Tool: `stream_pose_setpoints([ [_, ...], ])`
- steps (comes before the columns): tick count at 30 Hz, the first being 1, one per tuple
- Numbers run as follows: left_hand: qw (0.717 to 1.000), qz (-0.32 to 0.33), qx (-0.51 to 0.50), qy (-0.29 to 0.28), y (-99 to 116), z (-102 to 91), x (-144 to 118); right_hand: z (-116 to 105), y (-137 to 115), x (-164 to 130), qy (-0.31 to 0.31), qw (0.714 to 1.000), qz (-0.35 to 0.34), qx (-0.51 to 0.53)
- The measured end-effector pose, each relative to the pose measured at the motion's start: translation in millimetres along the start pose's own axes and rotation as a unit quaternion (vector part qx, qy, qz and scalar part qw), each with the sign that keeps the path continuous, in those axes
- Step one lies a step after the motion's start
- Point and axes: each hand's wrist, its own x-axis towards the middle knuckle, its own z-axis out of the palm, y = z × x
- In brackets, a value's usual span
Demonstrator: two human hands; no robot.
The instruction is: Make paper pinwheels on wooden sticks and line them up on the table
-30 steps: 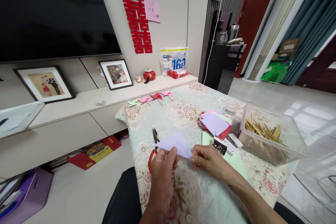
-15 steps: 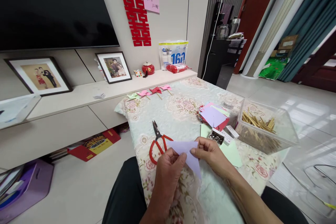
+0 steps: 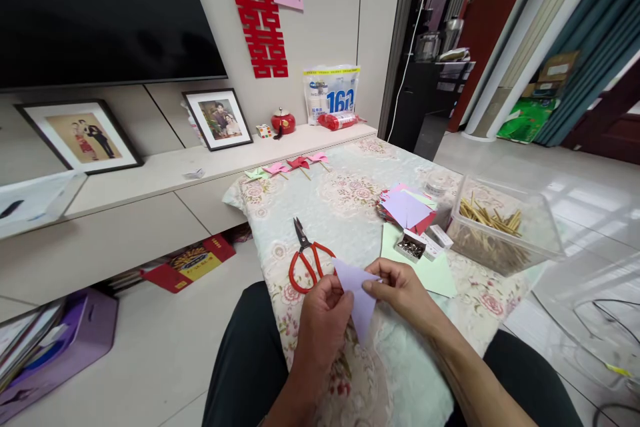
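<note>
Both hands hold one piece of light purple paper (image 3: 361,303) above the near part of the table. My left hand (image 3: 327,317) pinches its left side between thumb and fingers. On the other side, my right hand (image 3: 400,290) grips the paper's right edge, thumb on top. The sheet looks folded or cut to a point at the bottom; its exact shape is partly hidden by the fingers. Red-handled scissors (image 3: 305,257) lie slightly open just beyond my left hand. Past my right hand, a small box of metal pins or tacks (image 3: 411,247) rests on green paper (image 3: 435,277).
A stack of coloured paper squares (image 3: 407,208) lies right of centre. Behind the small boxes stands a clear plastic bin (image 3: 505,253) of thin wooden sticks (image 3: 493,219). Several paper pinwheels (image 3: 299,163) line the table's far edge, beside the TV cabinet (image 3: 135,210).
The purple paper has turned a little between my hands, its upper left corner now raised and its lower point further left. My view has shifted slightly; both hands keep their hold.
</note>
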Motion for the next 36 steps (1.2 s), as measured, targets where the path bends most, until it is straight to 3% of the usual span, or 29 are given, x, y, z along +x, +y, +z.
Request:
stream_pose_setpoints([
  [6,0.998,-0.022,-0.061,-0.011,-4.1,2.3,-0.3,-1.7,2.9,3.1,0.031,1.0,0.0,0.005],
  [18,0.991,-0.042,-0.125,0.01,-13.5,-2.7,6.1,-2.4,-3.6,1.9,0.018,0.997,0.022,0.077],
  [23,0.994,-0.048,-0.097,-0.001,-16.5,-7.8,6.9,-2.9,-2.4,1.9,0.004,0.995,0.017,0.097],
  [33,0.998,-0.056,-0.016,0.018,-6.2,-10.7,2.4,-7.2,-1.3,2.1,-0.012,0.999,-0.014,0.026],
  [36,0.999,-0.04,0.0,0.009,-4.4,-10.9,2.9,-11.8,0.5,2.7,0.01,0.999,-0.005,0.043],
])
